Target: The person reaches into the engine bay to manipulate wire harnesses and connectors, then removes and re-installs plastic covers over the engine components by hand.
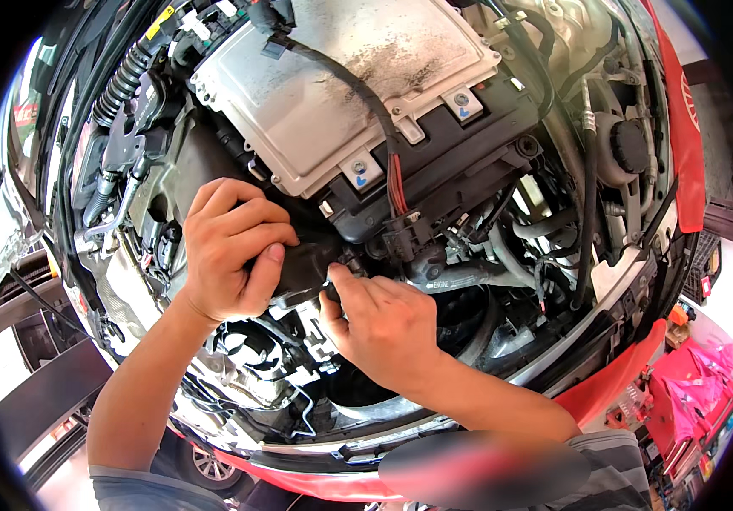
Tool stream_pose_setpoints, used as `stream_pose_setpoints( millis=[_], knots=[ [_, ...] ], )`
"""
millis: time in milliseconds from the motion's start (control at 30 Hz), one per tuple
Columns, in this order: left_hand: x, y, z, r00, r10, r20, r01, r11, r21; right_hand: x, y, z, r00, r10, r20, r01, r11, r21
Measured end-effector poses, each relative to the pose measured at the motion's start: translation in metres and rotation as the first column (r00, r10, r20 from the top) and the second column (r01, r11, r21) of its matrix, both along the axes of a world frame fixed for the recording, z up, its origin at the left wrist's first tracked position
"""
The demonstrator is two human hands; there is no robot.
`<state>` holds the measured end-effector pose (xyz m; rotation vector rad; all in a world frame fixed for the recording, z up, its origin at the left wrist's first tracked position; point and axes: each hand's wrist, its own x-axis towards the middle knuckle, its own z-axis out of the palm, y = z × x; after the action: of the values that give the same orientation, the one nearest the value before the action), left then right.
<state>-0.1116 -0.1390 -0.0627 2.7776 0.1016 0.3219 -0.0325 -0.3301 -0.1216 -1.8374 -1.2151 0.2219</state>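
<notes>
Here, in the head view, the left hand (232, 247) is clenched over a black duct (302, 271), thumb pressed down on its top face. The right hand (381, 322) pinches a small dark part (333, 292) at the duct's near end; whether that part is a clip, a screw or a tool tip cannot be told, since the fingers cover most of it. Both grips sit just below the front edge of the grey control box (341, 81).

Risks, as judged from this position:

- Slip of the right pinch. The small part would likely fall into the fan opening (251, 349) directly under both hands, where recovery is difficult.
- Excess pull by the left hand. The duct lies close against a black connector (400, 234) and its red wires (397, 189), just right of the grip. A sudden release of the duct could strain or unseat them.
- Knuckle contact. The box's mounting tab (359, 170) stands just above the left fingers; a jerk upward could cause a scrape.
- Poor sight. The right fingertips hide the joint, so misalignment may go unnoticed.
</notes>
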Motion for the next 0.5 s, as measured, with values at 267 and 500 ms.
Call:
stream_pose_setpoints(
  millis=[267, 500],
  knots=[
    [-0.009, 0.000, 0.003, 0.986, -0.159, -0.055, 0.165, 0.977, 0.137, 0.016, 0.001, -0.007, 0.998, -0.015, 0.062, 0.011, 0.998, 0.058],
    [0.000, 0.014, -0.002, 0.909, -0.385, -0.162, 0.410, 0.894, 0.178, 0.030, 0.001, -0.013, 0.997, 0.020, 0.080, -0.025, 0.998, 0.056]
  ],
)
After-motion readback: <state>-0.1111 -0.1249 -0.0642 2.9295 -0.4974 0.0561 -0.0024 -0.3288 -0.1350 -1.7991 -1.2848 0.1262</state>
